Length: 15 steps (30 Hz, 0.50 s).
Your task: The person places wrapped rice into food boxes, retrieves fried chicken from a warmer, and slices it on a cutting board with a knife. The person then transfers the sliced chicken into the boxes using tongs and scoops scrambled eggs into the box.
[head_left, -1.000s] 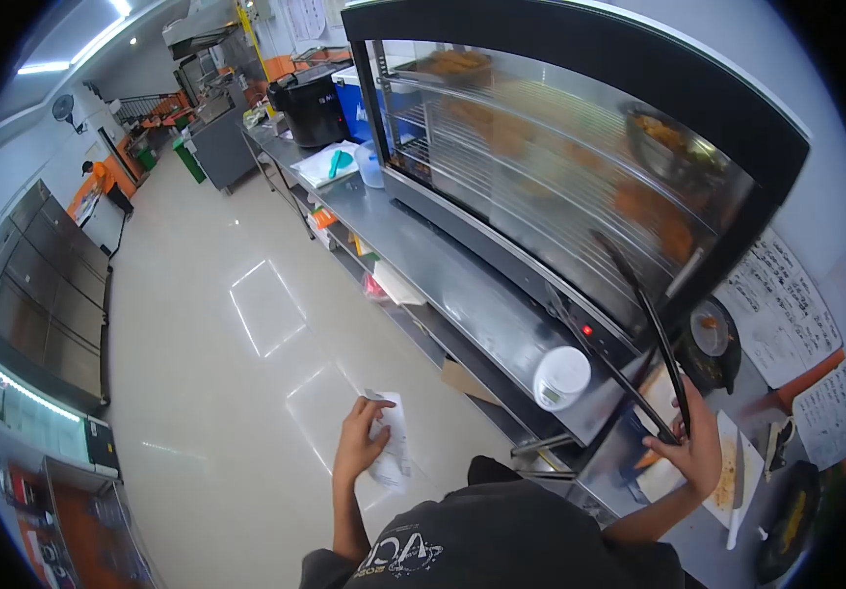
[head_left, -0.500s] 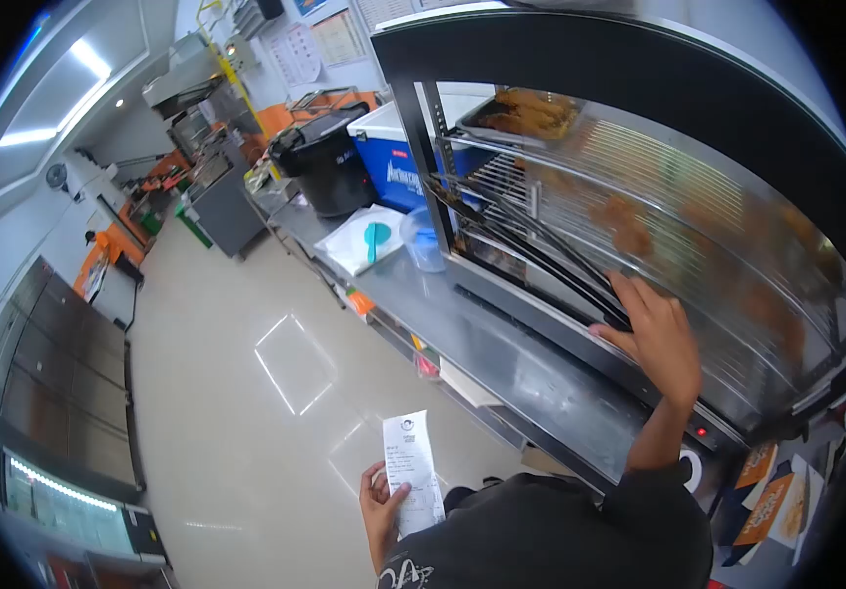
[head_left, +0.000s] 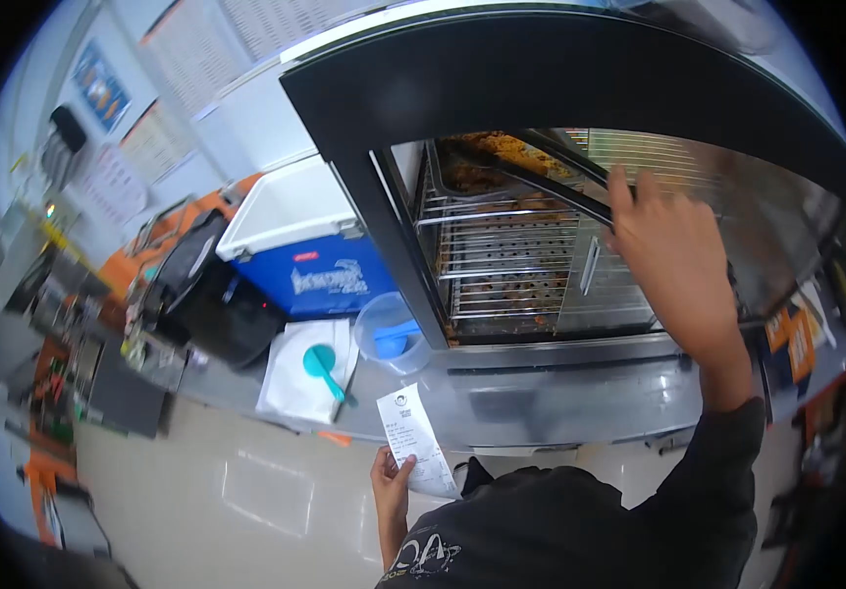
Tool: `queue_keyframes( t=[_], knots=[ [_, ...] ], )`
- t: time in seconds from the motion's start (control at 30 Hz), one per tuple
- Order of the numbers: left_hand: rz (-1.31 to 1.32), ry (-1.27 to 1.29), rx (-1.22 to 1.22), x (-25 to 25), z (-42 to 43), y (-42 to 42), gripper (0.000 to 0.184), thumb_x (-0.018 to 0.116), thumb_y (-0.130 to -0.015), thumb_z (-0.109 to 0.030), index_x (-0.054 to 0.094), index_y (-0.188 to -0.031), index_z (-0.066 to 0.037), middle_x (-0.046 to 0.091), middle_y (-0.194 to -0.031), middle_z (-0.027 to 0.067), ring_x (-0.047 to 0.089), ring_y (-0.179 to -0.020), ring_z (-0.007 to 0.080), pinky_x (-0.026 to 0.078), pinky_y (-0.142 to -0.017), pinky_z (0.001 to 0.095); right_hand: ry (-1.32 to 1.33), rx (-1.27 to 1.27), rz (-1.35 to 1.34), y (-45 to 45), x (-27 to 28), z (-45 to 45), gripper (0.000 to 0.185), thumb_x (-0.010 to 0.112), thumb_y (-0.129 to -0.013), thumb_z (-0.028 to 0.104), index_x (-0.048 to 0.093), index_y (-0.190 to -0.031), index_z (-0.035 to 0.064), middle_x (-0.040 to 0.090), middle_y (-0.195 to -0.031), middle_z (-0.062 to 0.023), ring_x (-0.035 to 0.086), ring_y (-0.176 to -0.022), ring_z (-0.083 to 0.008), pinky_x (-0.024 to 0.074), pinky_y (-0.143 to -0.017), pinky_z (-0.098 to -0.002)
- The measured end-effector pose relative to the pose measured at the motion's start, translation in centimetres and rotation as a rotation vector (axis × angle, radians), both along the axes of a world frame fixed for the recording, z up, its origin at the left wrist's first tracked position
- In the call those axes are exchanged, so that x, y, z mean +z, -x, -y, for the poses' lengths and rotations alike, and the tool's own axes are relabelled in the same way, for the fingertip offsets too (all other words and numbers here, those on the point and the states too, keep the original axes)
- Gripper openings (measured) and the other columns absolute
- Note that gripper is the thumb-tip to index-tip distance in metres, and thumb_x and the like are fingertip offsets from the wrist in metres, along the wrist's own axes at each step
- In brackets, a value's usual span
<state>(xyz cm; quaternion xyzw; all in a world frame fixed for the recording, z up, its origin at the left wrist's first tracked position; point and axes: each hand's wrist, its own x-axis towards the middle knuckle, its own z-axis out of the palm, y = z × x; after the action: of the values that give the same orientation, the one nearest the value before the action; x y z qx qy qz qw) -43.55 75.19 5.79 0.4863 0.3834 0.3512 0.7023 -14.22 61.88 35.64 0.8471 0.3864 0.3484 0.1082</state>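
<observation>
The left hand (head_left: 391, 486) pinches paper (head_left: 409, 424) (it has words); the right hand's (head_left: 676, 263) fingers pinch black tongs (head_left: 562, 192) by a food tray (head_left: 434, 169).

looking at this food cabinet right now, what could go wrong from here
The long tongs reach over the tray food, so a loose grip might drop a piece through the gaps in the wire shelf below.

The right hand works close to the glass panel's handle, so it or the tongs could knock the panel.

The left hand holds a receipt, so it may be slow to help.
</observation>
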Motion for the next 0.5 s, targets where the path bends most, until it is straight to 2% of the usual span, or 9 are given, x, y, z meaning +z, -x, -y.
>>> queue_keyframes(
  t=[0.1, 0.2, 0.3, 0.4, 0.43, 0.5],
  knots=[
    [-0.032, -0.042, -0.176, 0.0, -6.6, -0.3, 0.025, 0.062, -0.080, 0.001, 0.050, -0.102, 0.001, 0.062, -0.095, 0.0093, 0.059, -0.087, 0.0140, 0.045, -0.078, 0.0257, -0.054, -0.052, 0.017, 1.2, 0.6, -5.1, 0.025, 0.063, -0.075, 0.015, 0.062, -0.097, 0.0050, 0.061, -0.082, -0.0053, 0.064, -0.074, -0.0178, 0.0501, -0.062, -0.0274],
    [-0.004, -0.021, -0.283, -0.5, -8.9, -1.8, 0.025, 0.063, -0.079, 0.000, 0.051, -0.101, 0.001, 0.062, -0.096, 0.0090, 0.059, -0.087, 0.0137, 0.045, -0.078, 0.0257, -0.007, -0.086, 0.120, 1.7, 0.3, -7.7, 0.031, 0.061, -0.072, 0.011, 0.058, -0.101, 0.0000, 0.062, -0.077, -0.0067, 0.064, -0.069, -0.0189, 0.0506, -0.054, -0.0283],
    [0.042, 0.035, -0.390, -0.7, -10.6, -2.6, 0.025, 0.063, -0.079, -0.001, 0.051, -0.101, 0.000, 0.062, -0.096, 0.0084, 0.058, -0.087, 0.0132, 0.045, -0.078, 0.0256, 0.029, -0.228, 0.039, 2.4, -0.1, -11.4, 0.018, 0.061, -0.072, 0.011, 0.064, -0.088, 0.0049, 0.063, -0.078, -0.0060, 0.064, -0.075, -0.0165, 0.0508, -0.056, -0.0265],
    [0.031, 0.060, -0.478, 0.3, -11.9, -3.0, 0.024, 0.063, -0.080, -0.001, 0.051, -0.101, 0.000, 0.062, -0.097, 0.0079, 0.058, -0.086, 0.0128, 0.045, -0.077, 0.0254, 0.153, -0.360, -0.243, 4.0, 2.0, -14.7, 0.009, 0.062, -0.071, 0.010, 0.068, -0.078, 0.0095, 0.063, -0.077, -0.0043, 0.063, -0.080, -0.0147, 0.0507, -0.058, -0.0246],
    [0.049, 0.065, -0.500, 0.3, -12.3, -2.9, 0.024, 0.063, -0.080, -0.001, 0.051, -0.101, 0.000, 0.062, -0.097, 0.0076, 0.059, -0.086, 0.0128, 0.045, -0.077, 0.0250, 0.130, -0.389, -0.102, 4.2, 1.1, -15.5, 0.009, 0.063, -0.071, 0.009, 0.069, -0.075, 0.0124, 0.064, -0.076, -0.0027, 0.062, -0.082, -0.0137, 0.0504, -0.059, -0.0236],
    [0.039, 0.039, -0.527, -0.3, -13.4, -2.8, 0.024, 0.062, -0.080, -0.001, 0.051, -0.102, 0.000, 0.062, -0.097, 0.0079, 0.059, -0.086, 0.0129, 0.045, -0.077, 0.0248, 0.136, -0.399, -0.073, 4.2, 0.5, -16.4, 0.010, 0.063, -0.070, 0.008, 0.069, -0.077, 0.0111, 0.064, -0.074, -0.0036, 0.063, -0.080, -0.0147, 0.0508, -0.059, -0.0246]
  ],
)
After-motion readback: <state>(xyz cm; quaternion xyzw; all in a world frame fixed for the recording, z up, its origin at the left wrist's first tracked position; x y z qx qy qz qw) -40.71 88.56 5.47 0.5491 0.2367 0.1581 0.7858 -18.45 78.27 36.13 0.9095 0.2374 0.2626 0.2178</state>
